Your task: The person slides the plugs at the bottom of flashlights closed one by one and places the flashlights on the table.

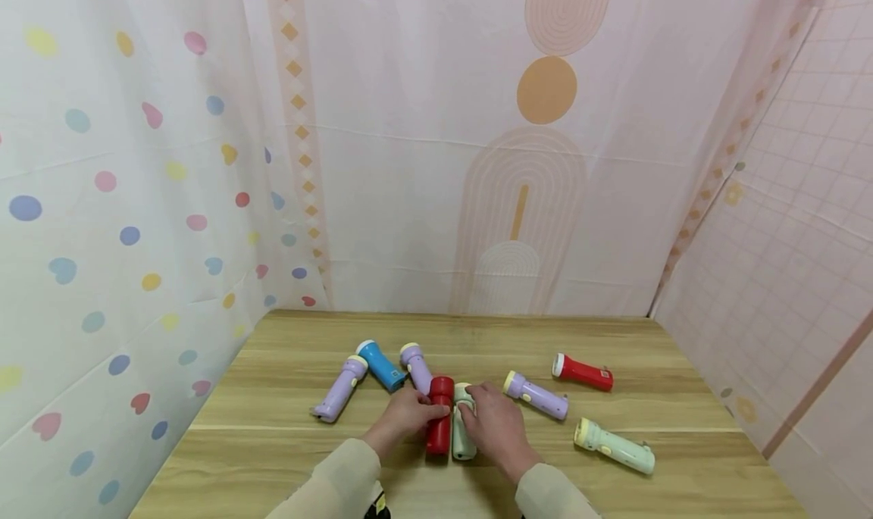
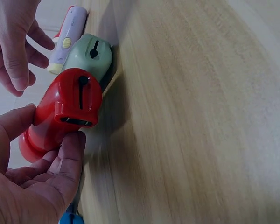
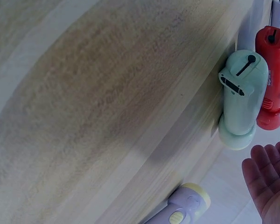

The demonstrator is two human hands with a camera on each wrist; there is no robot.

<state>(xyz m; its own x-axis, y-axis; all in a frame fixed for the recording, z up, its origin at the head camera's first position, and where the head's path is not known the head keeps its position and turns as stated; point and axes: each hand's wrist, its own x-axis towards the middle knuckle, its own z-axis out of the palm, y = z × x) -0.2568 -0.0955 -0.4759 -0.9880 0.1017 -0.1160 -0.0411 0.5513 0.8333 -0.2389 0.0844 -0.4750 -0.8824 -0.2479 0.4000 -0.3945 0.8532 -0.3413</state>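
A red flashlight point(image 1: 439, 437) lies in front of me, its head pointing away. My left hand point(image 1: 407, 414) holds it from the left side, thumb on top and fingers curled underneath in the left wrist view. Right beside it is a pale green flashlight point(image 1: 464, 445), parallel to the red one, with a slotted tail end point(image 3: 245, 65). My right hand point(image 1: 498, 426) hovers by the green flashlight's head. Both wrist views show a gap between its loosely bent fingers and the green body, and it holds nothing.
Left of my hands lie a purple flashlight point(image 1: 341, 389), a blue one point(image 1: 383, 367) and a second purple one point(image 1: 415, 366). To the right are another purple flashlight point(image 1: 540, 398), a red one point(image 1: 588, 374) and a pale green one point(image 1: 619, 448). Patterned curtains point(image 1: 409, 201) enclose the wooden table point(image 1: 273, 367).
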